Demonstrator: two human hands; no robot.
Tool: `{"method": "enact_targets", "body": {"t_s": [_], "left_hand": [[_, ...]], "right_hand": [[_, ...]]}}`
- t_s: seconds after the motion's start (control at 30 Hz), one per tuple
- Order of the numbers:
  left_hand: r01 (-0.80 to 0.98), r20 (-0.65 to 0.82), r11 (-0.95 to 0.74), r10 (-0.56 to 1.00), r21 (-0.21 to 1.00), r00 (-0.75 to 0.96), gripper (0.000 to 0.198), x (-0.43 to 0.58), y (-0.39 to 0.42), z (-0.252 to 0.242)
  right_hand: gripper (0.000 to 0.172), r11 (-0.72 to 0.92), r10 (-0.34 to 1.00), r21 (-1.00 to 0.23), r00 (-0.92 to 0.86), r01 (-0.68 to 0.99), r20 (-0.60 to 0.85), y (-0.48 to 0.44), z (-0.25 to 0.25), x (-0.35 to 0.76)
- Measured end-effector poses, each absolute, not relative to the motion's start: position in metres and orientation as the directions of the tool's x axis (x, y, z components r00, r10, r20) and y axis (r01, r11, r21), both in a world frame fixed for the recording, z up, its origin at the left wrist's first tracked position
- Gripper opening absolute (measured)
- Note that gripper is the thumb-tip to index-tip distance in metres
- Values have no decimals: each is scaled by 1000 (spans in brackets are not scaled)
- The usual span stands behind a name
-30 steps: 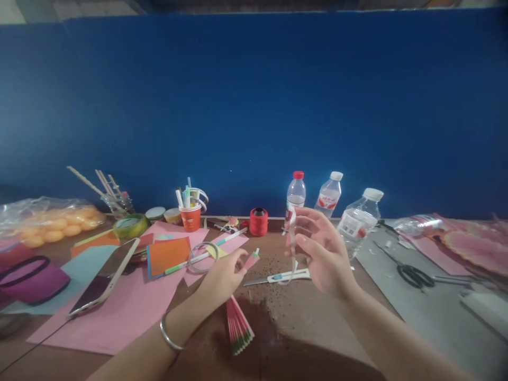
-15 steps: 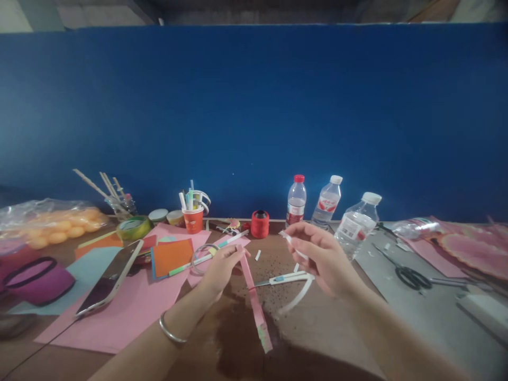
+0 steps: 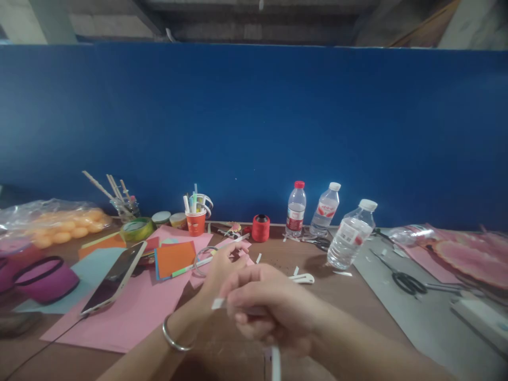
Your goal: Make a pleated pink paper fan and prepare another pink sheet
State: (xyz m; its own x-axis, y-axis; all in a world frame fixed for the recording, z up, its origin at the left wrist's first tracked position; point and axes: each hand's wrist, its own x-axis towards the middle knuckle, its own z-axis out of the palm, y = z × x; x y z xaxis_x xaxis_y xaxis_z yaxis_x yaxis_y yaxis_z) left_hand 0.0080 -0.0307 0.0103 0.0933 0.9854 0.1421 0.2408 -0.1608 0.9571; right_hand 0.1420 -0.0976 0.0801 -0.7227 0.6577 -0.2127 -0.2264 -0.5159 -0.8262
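Observation:
My right hand (image 3: 273, 307) is closed in a pinch on a narrow white strip (image 3: 218, 304). One end pokes out left of the fingertips, and a tail hangs below the palm. Just behind it, partly covered, is my left hand (image 3: 222, 267), with a silver bangle (image 3: 174, 338) on the wrist. Its fingers are bent around a pink paper strip (image 3: 246, 258); only a bit of pink shows, the rest hidden by my right hand. Beyond the right hand lies a white utility knife (image 3: 305, 278), mostly covered.
Several bottles, including a red-capped bottle (image 3: 296, 209), stand along the blue partition (image 3: 254, 127). A red thread spool (image 3: 261, 228) and a cup of pens (image 3: 196, 223) are nearby. Coloured papers and a phone (image 3: 115, 278) lie left; black scissors (image 3: 405, 280) lie right on a grey mat (image 3: 381, 296).
My right hand has moved left and down with the white strip, now in front of my left hand. It covers most of the pink strip and the knife. The view has tilted slightly up.

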Motion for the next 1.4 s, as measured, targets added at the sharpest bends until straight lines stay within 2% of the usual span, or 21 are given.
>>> {"method": "enact_targets", "body": {"t_s": [0.1, 0.17, 0.33, 0.57, 0.8, 1.13, 1.3, 1.4], "left_hand": [[161, 73, -87, 993, 983, 92, 6, 5, -32, -8], [116, 9, -23, 992, 993, 122, 8, 0, -33, -20], [22, -117, 115, 974, 993, 193, 19, -12, -38, -40], [-80, -188, 210, 957, 975, 219, 26, -12, -36, -54], [-193, -196, 250, 945, 949, 262, 24, -13, -34, -58], [-314, -274, 380, 902, 870, 333, 23, -16, -31, -61], [-331, -312, 419, 891, 846, 329, 24, -18, -28, -61], [-334, -329, 437, 884, 835, 333, 25, -18, -27, -61]], "right_hand": [[16, -483, 791, -834, -543, -268, -283, -78, 32, 131], [20, -440, 863, -851, -398, -286, -313, -65, 3, 135], [23, -367, 899, -885, -354, -287, -258, -50, -35, 147], [21, -280, 943, -954, -216, -104, -253, -45, -46, 144], [20, -180, 958, -984, -230, -17, -171, -39, -51, 149], [20, -94, 944, -996, -316, 2, -90, -35, -45, 158], [34, -160, 914, -987, -380, -19, -141, -34, -41, 161], [30, -171, 922, -985, -352, 10, -164, -34, -41, 161]]}}
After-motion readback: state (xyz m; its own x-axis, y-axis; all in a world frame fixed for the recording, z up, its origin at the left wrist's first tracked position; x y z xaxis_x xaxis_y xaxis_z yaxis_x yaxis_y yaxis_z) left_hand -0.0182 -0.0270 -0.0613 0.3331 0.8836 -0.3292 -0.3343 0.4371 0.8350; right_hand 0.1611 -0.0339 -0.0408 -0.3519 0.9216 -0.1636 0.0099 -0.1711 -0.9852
